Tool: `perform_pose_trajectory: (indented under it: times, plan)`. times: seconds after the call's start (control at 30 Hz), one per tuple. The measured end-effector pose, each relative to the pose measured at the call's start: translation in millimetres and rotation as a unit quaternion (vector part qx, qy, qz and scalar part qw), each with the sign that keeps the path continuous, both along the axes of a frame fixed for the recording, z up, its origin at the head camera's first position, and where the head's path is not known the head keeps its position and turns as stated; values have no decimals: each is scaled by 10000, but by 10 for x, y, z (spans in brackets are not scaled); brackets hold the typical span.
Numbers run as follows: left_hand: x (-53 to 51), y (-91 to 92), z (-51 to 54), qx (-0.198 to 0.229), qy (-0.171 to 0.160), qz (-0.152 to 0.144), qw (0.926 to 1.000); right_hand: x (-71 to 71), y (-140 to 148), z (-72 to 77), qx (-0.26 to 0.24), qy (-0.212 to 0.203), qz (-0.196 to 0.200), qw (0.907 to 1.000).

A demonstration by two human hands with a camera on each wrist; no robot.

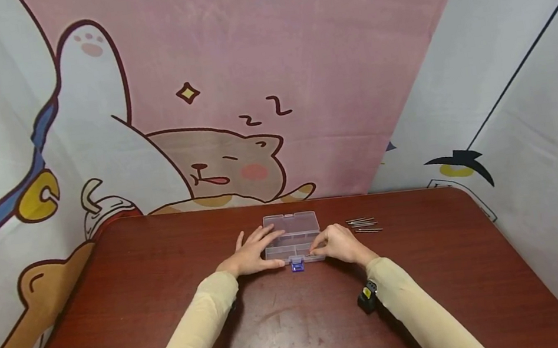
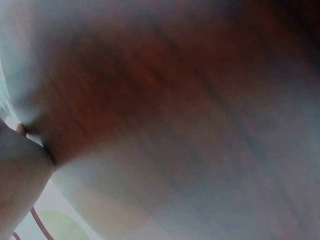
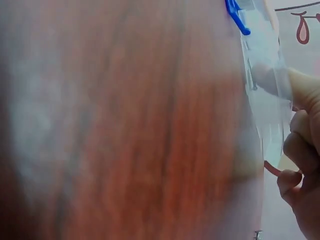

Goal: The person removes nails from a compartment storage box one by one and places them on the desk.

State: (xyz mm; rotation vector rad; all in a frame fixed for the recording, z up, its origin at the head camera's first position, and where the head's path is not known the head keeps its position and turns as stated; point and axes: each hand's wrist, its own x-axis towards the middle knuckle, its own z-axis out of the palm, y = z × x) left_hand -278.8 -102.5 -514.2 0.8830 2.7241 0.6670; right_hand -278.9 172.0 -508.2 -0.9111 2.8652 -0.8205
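Note:
A clear divided plastic box (image 1: 280, 250) stands on the table with its lid (image 1: 291, 223) raised at the back and a blue latch (image 1: 297, 266) at the front. My left hand (image 1: 250, 256), fingers spread, rests against the box's left side. My right hand (image 1: 341, 244) has its thumb and fingertips bent down into the front right compartment. In the right wrist view a metal nail (image 3: 249, 70) shows through the clear wall, close beside the thumb; whether the fingers pinch it I cannot tell. Part of the left hand (image 2: 22, 185) shows blurred in the left wrist view.
Several metal nails (image 1: 364, 223) lie on the brown table (image 1: 279, 328) to the right of the right hand. Behind the table hangs a cartoon-printed cloth (image 1: 329, 72), which also runs along both sides. A black device (image 1: 367, 298) is strapped at the right wrist.

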Motion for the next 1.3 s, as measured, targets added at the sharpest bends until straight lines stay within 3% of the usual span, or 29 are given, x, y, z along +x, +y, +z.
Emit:
perform_pose_trajectory:
  times: [0.43,0.73,0.93,1.13,1.3]
  plan:
    - [18,-13,44,-43,4,-5,10000,-25,-30,29,348,202,150,9991]
    - [15,-15,21,-35,-19,-4,10000,-67,8,6,88,4,585,9982]
    - [12,2,2,-52,2,-41,10000,-58,34,38,58,-162,628,9979]
    - [13,2,23,-6,26,-40,10000,-53,-3,95,539,110,509,9972]
    - [19,-12,25,-59,15,-20,10000,-73,-31,126,787,215,673,9944]
